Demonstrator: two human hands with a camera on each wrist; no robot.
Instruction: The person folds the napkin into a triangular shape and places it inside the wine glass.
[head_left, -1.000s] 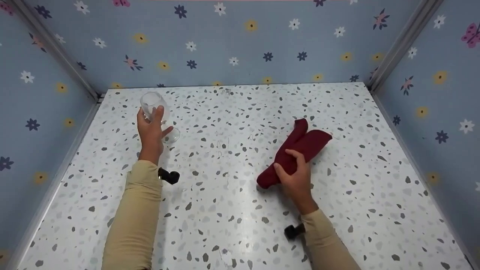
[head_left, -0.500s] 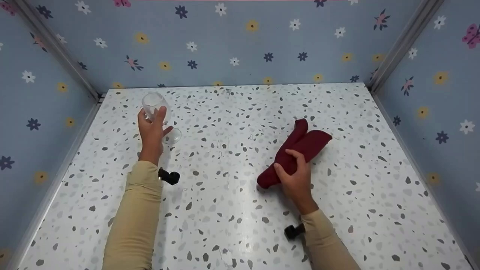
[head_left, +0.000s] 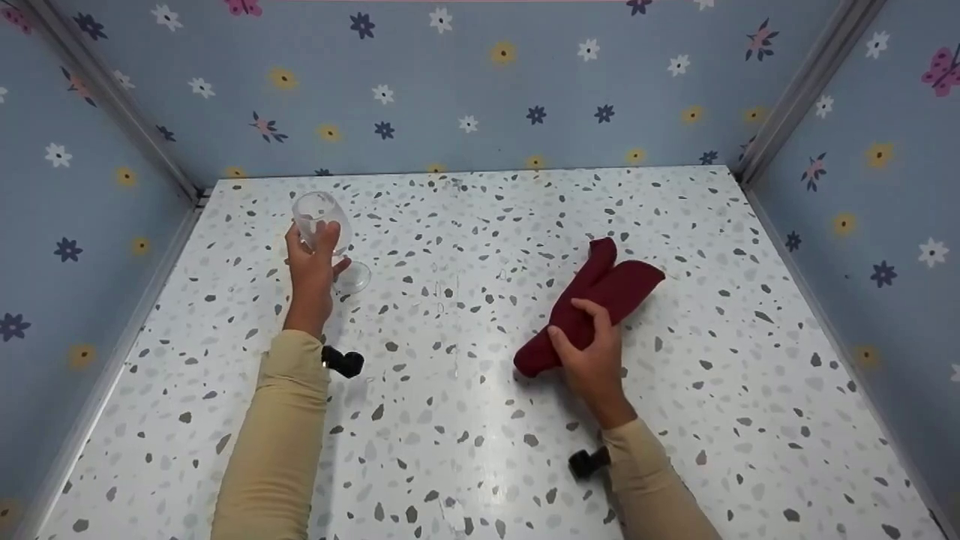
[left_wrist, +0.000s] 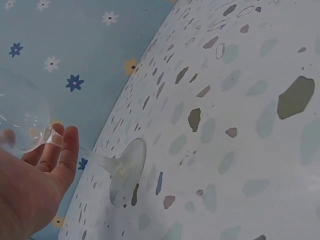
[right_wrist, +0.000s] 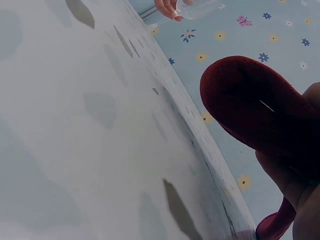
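Observation:
At the back left of the table, my left hand [head_left: 310, 266] grips a clear stemmed wine glass [head_left: 321, 214] around its bowl. The glass leans, rim toward the back left. In the left wrist view its round foot [left_wrist: 129, 170] shows beyond my fingers, close over the table. Right of the middle, my right hand [head_left: 592, 356] holds a dark red folded cloth napkin [head_left: 600, 292], thumb and fingers pinching it near its narrower end. The right wrist view shows the napkin's rounded end [right_wrist: 240, 90] close up and dark.
The white speckled table [head_left: 450, 390] is bounded by blue flowered panels [head_left: 480, 82] at the back and both sides. A black wrist camera mount [head_left: 343, 361] juts from the left sleeve, and another mount [head_left: 589, 463] from the right sleeve.
My left hand has moved slightly right and toward the front with the wine glass in its grip. My right hand and the napkin have stayed in place.

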